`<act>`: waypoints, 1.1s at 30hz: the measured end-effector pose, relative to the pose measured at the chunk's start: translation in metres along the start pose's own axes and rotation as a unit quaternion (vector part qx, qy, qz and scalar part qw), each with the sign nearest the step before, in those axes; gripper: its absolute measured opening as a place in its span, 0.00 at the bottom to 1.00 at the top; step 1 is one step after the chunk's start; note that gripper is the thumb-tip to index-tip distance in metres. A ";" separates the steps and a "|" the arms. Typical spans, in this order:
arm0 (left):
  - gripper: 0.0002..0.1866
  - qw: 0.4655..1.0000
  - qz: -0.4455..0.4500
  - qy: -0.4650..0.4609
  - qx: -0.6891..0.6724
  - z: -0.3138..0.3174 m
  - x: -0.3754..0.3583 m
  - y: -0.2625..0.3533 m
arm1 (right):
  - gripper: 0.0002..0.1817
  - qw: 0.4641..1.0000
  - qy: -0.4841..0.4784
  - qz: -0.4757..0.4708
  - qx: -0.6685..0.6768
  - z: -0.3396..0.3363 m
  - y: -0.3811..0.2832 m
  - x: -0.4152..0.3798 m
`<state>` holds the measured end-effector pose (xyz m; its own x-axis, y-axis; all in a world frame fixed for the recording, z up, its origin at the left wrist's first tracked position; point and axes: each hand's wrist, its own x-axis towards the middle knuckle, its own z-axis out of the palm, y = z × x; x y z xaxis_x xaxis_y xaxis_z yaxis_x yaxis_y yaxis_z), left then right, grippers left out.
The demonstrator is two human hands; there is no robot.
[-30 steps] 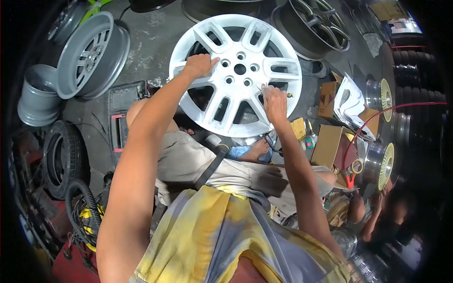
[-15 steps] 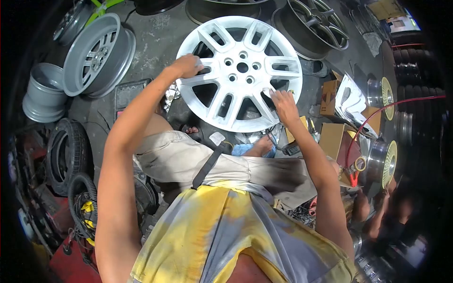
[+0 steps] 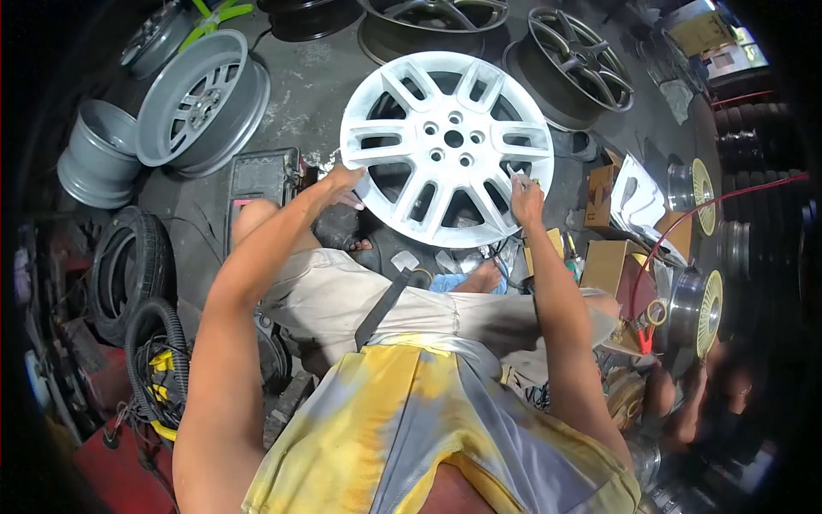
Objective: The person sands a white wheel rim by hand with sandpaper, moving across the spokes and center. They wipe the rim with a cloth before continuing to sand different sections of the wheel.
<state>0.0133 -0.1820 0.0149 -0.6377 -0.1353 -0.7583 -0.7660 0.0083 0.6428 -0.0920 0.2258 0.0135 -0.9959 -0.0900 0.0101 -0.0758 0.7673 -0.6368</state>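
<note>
A white multi-spoke alloy wheel lies face up in front of me. Its centre hole and bolt holes show. My left hand is closed on the rim's lower-left edge, with some fingers below it. At the lower-right spokes, my right hand pinches a small pale piece against the wheel; its material is too small to make out. Beneath the wheel, what supports it is hidden.
Grey wheels stand on the left, near a black tyre. Darker wheels lie beyond. Cardboard boxes and a red hose are on the right. Another person sits at the lower right.
My left hand has shifted from the left spokes to the rim's lower-left edge. The view has shifted, so the wheel appears farther right and lower. My right hand stays near the lower-right spokes.
</note>
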 end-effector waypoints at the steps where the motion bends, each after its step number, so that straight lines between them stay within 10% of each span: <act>1: 0.28 1.000 0.006 -0.001 -0.001 0.002 0.004 -0.001 | 0.17 1.000 0.005 -0.003 -0.002 0.000 -0.004 0.000; 9: 0.27 0.918 0.140 0.288 0.232 -0.023 0.039 0.035 | 0.18 0.987 0.141 0.067 -0.027 0.029 -0.007 -0.018; 14: 0.29 0.927 0.173 0.316 0.107 -0.032 0.079 0.085 | 0.15 0.991 0.038 0.127 0.025 0.042 -0.054 -0.070; 16: 0.29 0.848 0.274 0.361 0.276 -0.018 0.086 0.094 | 0.15 0.997 0.003 0.061 0.048 0.034 -0.068 -0.080; 21: 0.51 0.843 0.223 0.082 0.482 0.044 0.061 0.095 | 0.13 0.998 -0.052 -0.041 0.022 -0.003 -0.074 -0.096; 23: 0.55 0.774 0.236 0.132 0.572 0.060 0.042 0.089 | 0.13 0.989 -0.122 -0.086 0.023 -0.014 -0.085 -0.110; 33: 0.61 0.802 0.249 0.102 0.534 0.058 0.059 0.090 | 0.08 0.899 -0.239 -0.243 -0.274 0.047 -0.102 -0.082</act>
<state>-0.0982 -0.1316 0.0220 -0.9429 -0.0096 -0.3329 -0.1220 0.9401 0.3184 -0.0005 0.1251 0.0415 -0.7126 -0.6621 -0.2318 -0.6408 0.7489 -0.1691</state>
